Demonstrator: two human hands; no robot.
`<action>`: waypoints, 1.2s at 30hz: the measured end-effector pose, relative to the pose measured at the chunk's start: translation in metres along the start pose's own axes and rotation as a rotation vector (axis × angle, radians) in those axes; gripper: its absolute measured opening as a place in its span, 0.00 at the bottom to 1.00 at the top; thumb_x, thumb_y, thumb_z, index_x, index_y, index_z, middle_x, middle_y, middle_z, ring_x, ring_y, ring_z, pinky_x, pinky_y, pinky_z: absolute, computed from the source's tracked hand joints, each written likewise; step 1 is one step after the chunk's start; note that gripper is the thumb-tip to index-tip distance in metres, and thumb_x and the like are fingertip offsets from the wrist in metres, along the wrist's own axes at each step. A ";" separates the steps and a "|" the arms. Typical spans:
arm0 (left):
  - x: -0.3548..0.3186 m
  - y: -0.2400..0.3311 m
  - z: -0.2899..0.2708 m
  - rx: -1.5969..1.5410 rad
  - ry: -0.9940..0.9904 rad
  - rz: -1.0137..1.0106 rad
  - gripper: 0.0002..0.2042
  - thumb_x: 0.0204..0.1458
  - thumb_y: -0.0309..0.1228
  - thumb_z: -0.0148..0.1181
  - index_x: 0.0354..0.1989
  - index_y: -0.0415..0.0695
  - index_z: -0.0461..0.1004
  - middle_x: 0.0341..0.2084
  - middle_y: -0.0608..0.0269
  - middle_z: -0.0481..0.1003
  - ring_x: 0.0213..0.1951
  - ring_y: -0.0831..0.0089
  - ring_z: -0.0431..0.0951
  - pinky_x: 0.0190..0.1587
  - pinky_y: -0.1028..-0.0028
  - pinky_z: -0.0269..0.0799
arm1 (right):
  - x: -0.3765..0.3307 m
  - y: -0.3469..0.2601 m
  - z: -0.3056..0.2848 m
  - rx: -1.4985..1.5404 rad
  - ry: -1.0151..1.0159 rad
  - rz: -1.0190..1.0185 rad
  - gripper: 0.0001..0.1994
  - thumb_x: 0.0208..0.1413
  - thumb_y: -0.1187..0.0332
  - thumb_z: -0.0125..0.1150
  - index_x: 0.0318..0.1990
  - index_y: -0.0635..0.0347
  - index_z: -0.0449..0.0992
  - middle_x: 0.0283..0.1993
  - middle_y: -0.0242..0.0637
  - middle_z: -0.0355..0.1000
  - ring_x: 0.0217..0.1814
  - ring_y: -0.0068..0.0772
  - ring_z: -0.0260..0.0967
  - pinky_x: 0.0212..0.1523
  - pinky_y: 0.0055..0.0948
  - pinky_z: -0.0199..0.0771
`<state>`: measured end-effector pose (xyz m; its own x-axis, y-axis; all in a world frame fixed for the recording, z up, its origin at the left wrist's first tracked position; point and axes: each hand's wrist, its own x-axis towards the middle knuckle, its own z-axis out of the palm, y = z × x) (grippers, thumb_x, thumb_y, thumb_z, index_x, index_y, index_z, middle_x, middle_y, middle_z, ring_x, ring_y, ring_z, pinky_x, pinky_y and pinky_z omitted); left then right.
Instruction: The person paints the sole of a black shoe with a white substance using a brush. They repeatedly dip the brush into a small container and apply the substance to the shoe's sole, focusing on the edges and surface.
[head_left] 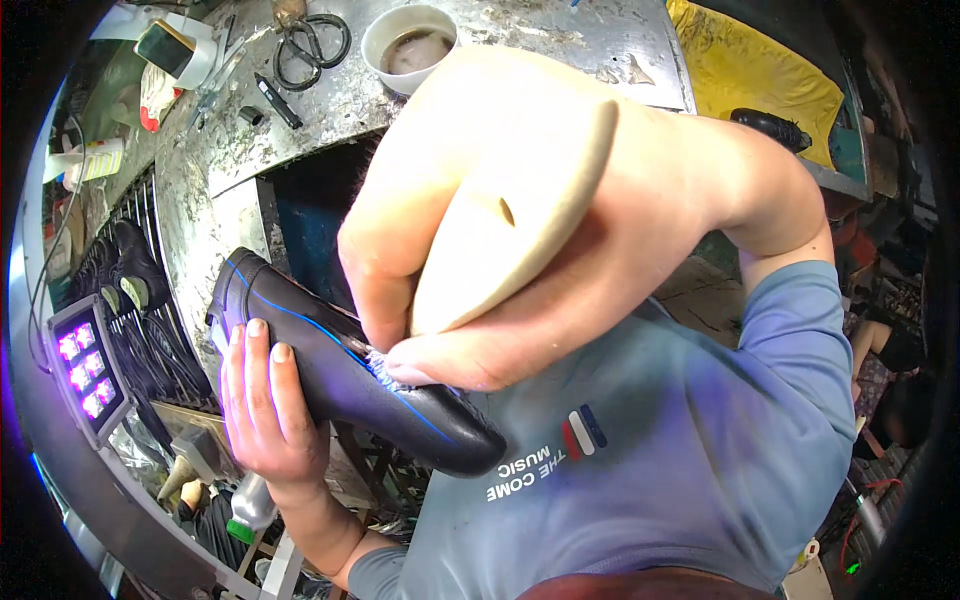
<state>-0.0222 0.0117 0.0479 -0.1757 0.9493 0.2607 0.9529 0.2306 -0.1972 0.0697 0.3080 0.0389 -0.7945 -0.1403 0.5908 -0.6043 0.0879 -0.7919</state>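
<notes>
Your left hand (272, 430) grips black shoe (340, 378) near heel, fingers (286, 385) pressed along side; your right hand (470, 130) pinches pale-handled brush (490, 260), bristles (381, 370) against upper.

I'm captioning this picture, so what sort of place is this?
Probably a shoe workshop: the left hand holds a black shoe, the right hand a brush, and scissors lie on a stained workbench.

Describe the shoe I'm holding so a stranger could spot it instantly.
Start at the grey-blue shirt and look left, to where the left hand holds a black shoe beneath a pale brush. Its rounded toe points toward the shirt. Unlike the dark shoe on the yellow cloth, it is in hand and shows a bright blue line.
</notes>
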 end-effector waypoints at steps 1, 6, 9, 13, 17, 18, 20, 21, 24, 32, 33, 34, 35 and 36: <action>-0.001 0.000 0.001 0.000 0.000 -0.009 0.17 0.57 0.21 0.57 0.55 0.37 0.67 0.50 0.42 0.77 0.51 0.44 0.79 0.53 0.51 0.77 | 0.000 -0.001 -0.001 -0.010 0.003 -0.015 0.10 0.42 0.65 0.66 0.23 0.63 0.75 0.17 0.39 0.68 0.18 0.38 0.66 0.23 0.34 0.66; -0.004 -0.001 0.005 -0.026 -0.029 -0.068 0.19 0.55 0.21 0.56 0.57 0.36 0.68 0.53 0.43 0.76 0.53 0.45 0.78 0.55 0.52 0.76 | 0.001 -0.013 -0.002 -0.020 -0.008 0.027 0.08 0.41 0.67 0.65 0.23 0.61 0.74 0.19 0.39 0.68 0.20 0.38 0.66 0.24 0.35 0.66; -0.008 0.001 0.007 -0.024 -0.071 -0.145 0.23 0.50 0.21 0.58 0.57 0.36 0.69 0.54 0.44 0.75 0.54 0.45 0.77 0.57 0.53 0.75 | 0.004 -0.024 -0.006 -0.011 -0.058 0.110 0.08 0.41 0.67 0.65 0.23 0.60 0.74 0.19 0.39 0.69 0.21 0.39 0.67 0.25 0.36 0.67; -0.013 -0.001 0.011 -0.066 -0.081 -0.215 0.27 0.46 0.23 0.63 0.58 0.36 0.69 0.53 0.44 0.75 0.54 0.45 0.77 0.57 0.54 0.74 | -0.002 -0.024 -0.012 -0.035 -0.071 0.071 0.08 0.41 0.66 0.65 0.23 0.60 0.74 0.20 0.39 0.70 0.22 0.40 0.68 0.26 0.36 0.68; -0.014 0.002 0.008 -0.151 -0.108 -0.313 0.32 0.41 0.26 0.69 0.60 0.37 0.68 0.53 0.45 0.75 0.55 0.45 0.77 0.57 0.56 0.74 | -0.006 -0.029 -0.018 -0.044 -0.087 0.060 0.08 0.41 0.66 0.65 0.23 0.59 0.74 0.20 0.38 0.70 0.22 0.41 0.68 0.26 0.36 0.69; -0.015 0.002 0.008 -0.172 -0.115 -0.337 0.34 0.40 0.27 0.71 0.60 0.37 0.68 0.53 0.45 0.75 0.55 0.46 0.77 0.57 0.57 0.74 | -0.007 -0.030 -0.018 -0.052 -0.086 0.056 0.08 0.41 0.66 0.65 0.23 0.59 0.75 0.20 0.38 0.70 0.23 0.41 0.68 0.27 0.37 0.69; -0.017 0.003 0.009 -0.209 -0.135 -0.382 0.34 0.40 0.28 0.72 0.60 0.38 0.68 0.53 0.45 0.76 0.54 0.46 0.77 0.56 0.58 0.74 | -0.011 -0.033 -0.020 -0.070 -0.087 0.047 0.08 0.41 0.65 0.65 0.23 0.59 0.75 0.21 0.38 0.70 0.23 0.41 0.69 0.27 0.37 0.69; -0.017 0.003 0.009 -0.230 -0.145 -0.402 0.35 0.40 0.28 0.73 0.60 0.38 0.68 0.53 0.45 0.76 0.54 0.47 0.77 0.56 0.59 0.74 | -0.013 -0.035 -0.021 -0.080 -0.084 0.046 0.08 0.41 0.65 0.66 0.23 0.59 0.75 0.21 0.38 0.71 0.23 0.42 0.69 0.27 0.37 0.69; -0.018 0.007 0.009 -0.301 -0.163 -0.508 0.35 0.41 0.30 0.74 0.60 0.38 0.68 0.51 0.46 0.77 0.51 0.48 0.79 0.53 0.60 0.75 | -0.018 -0.038 -0.025 -0.098 -0.080 0.028 0.08 0.41 0.65 0.66 0.23 0.58 0.75 0.21 0.38 0.71 0.24 0.42 0.69 0.28 0.37 0.70; -0.016 0.016 0.003 -0.482 -0.218 -0.625 0.33 0.39 0.36 0.78 0.56 0.40 0.72 0.43 0.49 0.79 0.43 0.52 0.82 0.44 0.63 0.77 | -0.007 -0.039 -0.023 -0.134 -0.065 -0.066 0.08 0.41 0.64 0.66 0.23 0.57 0.75 0.22 0.38 0.72 0.25 0.44 0.71 0.29 0.38 0.71; -0.014 0.020 0.003 -0.524 -0.209 -0.643 0.32 0.39 0.37 0.78 0.54 0.40 0.73 0.43 0.50 0.79 0.43 0.53 0.82 0.44 0.64 0.77 | -0.009 -0.037 -0.024 -0.142 -0.051 -0.090 0.08 0.41 0.64 0.66 0.23 0.57 0.76 0.22 0.38 0.72 0.25 0.44 0.71 0.29 0.38 0.72; -0.012 0.023 0.003 -0.567 -0.200 -0.663 0.32 0.38 0.37 0.79 0.53 0.41 0.74 0.42 0.50 0.80 0.43 0.54 0.82 0.44 0.64 0.77 | -0.008 -0.034 -0.023 -0.147 -0.037 -0.115 0.08 0.42 0.64 0.66 0.23 0.57 0.76 0.22 0.38 0.72 0.26 0.45 0.71 0.30 0.38 0.72; -0.012 0.025 0.003 -0.611 -0.192 -0.685 0.31 0.37 0.37 0.79 0.52 0.41 0.75 0.41 0.51 0.80 0.42 0.55 0.82 0.43 0.64 0.77 | -0.006 -0.030 -0.021 -0.154 -0.024 -0.144 0.08 0.42 0.64 0.66 0.23 0.56 0.76 0.22 0.38 0.72 0.26 0.45 0.71 0.30 0.38 0.72; -0.015 0.026 0.008 -0.731 -0.193 -0.792 0.30 0.35 0.38 0.80 0.49 0.42 0.76 0.40 0.52 0.80 0.42 0.56 0.83 0.44 0.64 0.77 | -0.004 -0.026 -0.019 -0.157 -0.012 -0.174 0.08 0.42 0.64 0.66 0.23 0.56 0.76 0.22 0.38 0.73 0.26 0.45 0.71 0.30 0.38 0.72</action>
<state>0.0036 0.0051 0.0315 -0.7782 0.6202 -0.0990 0.4583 0.6684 0.5858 0.0872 0.3251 0.0602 -0.6776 -0.1779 0.7136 -0.7344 0.2137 -0.6442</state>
